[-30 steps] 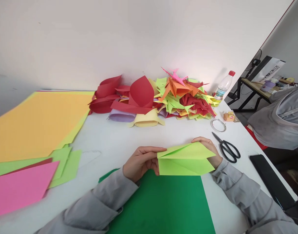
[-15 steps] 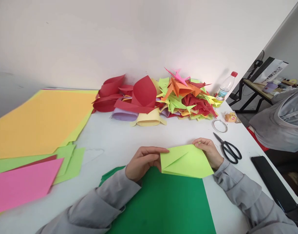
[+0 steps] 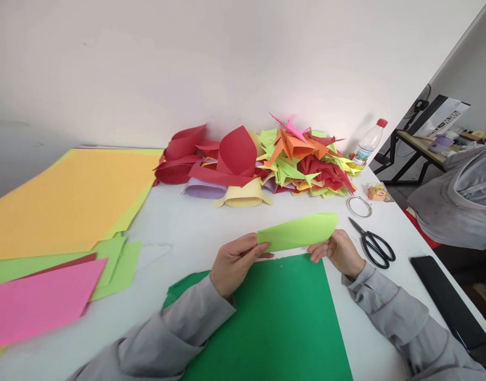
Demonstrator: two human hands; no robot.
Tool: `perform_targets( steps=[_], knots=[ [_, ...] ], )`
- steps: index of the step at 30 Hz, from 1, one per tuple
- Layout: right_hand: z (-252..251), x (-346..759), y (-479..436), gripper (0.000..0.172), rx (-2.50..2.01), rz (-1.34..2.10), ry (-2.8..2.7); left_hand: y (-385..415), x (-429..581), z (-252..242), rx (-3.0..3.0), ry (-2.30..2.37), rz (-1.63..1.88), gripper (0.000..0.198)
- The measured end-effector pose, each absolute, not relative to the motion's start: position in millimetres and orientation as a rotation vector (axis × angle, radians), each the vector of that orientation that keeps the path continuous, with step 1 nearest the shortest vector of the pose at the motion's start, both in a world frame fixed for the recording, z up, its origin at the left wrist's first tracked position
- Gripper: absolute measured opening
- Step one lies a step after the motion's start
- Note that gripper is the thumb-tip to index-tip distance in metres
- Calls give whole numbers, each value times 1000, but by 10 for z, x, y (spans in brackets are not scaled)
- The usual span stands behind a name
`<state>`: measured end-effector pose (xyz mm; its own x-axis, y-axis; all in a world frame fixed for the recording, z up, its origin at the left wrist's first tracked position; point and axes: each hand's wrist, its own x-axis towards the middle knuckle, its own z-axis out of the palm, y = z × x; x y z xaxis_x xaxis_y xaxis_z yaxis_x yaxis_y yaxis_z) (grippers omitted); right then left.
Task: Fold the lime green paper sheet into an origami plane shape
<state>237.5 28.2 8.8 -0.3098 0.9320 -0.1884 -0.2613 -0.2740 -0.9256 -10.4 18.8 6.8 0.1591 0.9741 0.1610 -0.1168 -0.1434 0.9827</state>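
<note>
A folded sheet of light green paper (image 3: pixel 296 233) is held up between my two hands, its narrow side toward me. My left hand (image 3: pixel 235 262) pinches its left end between thumb and fingers. At the right end, my right hand (image 3: pixel 338 251) grips the lower edge, with its fingertips partly behind the paper. Beneath both hands lies a large dark green sheet (image 3: pixel 275 317) on the white table. To the right of my right hand rest black-handled scissors (image 3: pixel 372 243).
At left are a big orange-yellow sheet (image 3: pixel 80 201), light green pieces and a pink sheet (image 3: pixel 48 301). Along the wall sit red paper shapes (image 3: pixel 237 153) and a pile of folded paper stars (image 3: pixel 302 159). A bottle (image 3: pixel 368 143), tape roll (image 3: pixel 359 207) and black phone (image 3: pixel 447 299) stand right.
The light green paper has been tilted and raised, so its face now looks narrower. My right hand has moved from its top edge to its lower right edge.
</note>
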Motion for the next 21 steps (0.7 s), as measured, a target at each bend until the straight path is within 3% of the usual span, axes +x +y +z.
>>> perform_targets(
  steps=[3,9,21],
  knots=[
    [79,2368,258,68,-875,1687,-1128,169,-90,87,1144,980,1175,33],
    [39,2322,224,29,-1054,1501,-1313,168,-84,97,1204,1000,1171,33],
    [64,2319,242,31,-1155,1584,-1237,145,-111,128,1306,1125,1211,30]
  ],
)
